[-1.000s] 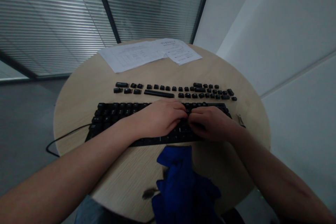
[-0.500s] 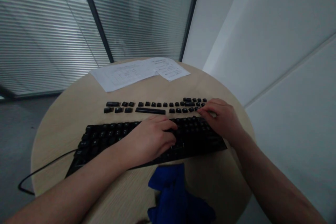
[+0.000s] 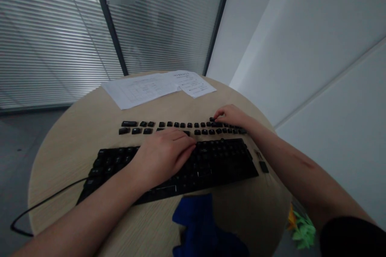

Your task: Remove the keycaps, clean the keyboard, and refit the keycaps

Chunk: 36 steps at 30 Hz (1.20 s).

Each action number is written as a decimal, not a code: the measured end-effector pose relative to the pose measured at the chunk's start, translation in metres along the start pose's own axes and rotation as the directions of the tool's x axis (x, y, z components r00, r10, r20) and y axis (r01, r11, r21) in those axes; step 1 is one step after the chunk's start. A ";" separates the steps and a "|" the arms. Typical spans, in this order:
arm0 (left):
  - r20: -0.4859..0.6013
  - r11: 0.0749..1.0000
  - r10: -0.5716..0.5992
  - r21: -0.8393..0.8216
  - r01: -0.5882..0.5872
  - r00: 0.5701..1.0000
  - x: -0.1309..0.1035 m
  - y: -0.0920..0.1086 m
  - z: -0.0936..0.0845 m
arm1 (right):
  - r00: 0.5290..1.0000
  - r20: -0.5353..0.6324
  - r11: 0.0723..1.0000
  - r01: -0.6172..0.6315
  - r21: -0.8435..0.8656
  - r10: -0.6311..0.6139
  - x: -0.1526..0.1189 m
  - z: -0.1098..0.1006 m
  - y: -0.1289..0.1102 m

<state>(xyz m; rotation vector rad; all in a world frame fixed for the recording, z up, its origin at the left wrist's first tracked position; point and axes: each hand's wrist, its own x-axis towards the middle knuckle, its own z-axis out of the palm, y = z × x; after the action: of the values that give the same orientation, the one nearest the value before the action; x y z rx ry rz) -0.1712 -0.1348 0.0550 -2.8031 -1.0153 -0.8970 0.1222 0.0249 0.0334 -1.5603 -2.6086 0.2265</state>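
Observation:
A black keyboard (image 3: 211, 164) lies on the round wooden table, many of its keycaps off on the right part. Across its upper edge rests my left hand (image 3: 163, 154), thumb and fingers drawn together; whatever lies between the fingertips, if anything, is hidden. Beyond the keyboard, loose black keycaps stand in rows, with a long spacebar (image 3: 187, 133) partly behind my left fingers. My right hand (image 3: 229, 115) reaches over the right end of these rows, its thumb and forefinger closed on a black keycap (image 3: 212, 119) in the farthest row.
Printed paper sheets (image 3: 150, 88) lie toward the table's far edge. A blue cloth (image 3: 199, 225) sits at the near side. Right of the keyboard is a small dark tool with wire prongs (image 3: 263, 166). The keyboard cable (image 3: 39, 204) loops off the left edge.
My right hand has moved from the keyboard's upper right corner away and left to the farthest keycap row. My left hand has shifted slightly left, its fingers closer together. The wire-pronged tool has come into view.

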 end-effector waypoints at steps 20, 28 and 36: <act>0.051 0.977 -0.202 0.082 0.197 0.978 0.000 -0.003 -0.001 | 0.901 -0.219 0.897 0.413 0.157 -0.376 -0.136 0.029 -0.106; 0.057 0.967 -0.237 0.111 0.230 0.970 0.002 -0.004 -0.001 | 0.893 -0.219 0.890 0.430 0.153 -0.394 -0.138 0.031 -0.106; 0.114 0.961 -0.262 0.120 0.249 0.958 0.003 -0.005 0.000 | 0.902 -0.254 0.894 0.403 0.195 -0.350 -0.138 0.037 -0.100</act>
<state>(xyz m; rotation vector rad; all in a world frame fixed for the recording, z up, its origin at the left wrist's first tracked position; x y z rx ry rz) -0.1724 -0.1295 0.0560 -2.7128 -1.4258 -0.6631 0.0947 -0.1461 0.0137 -0.9173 -2.5323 0.3129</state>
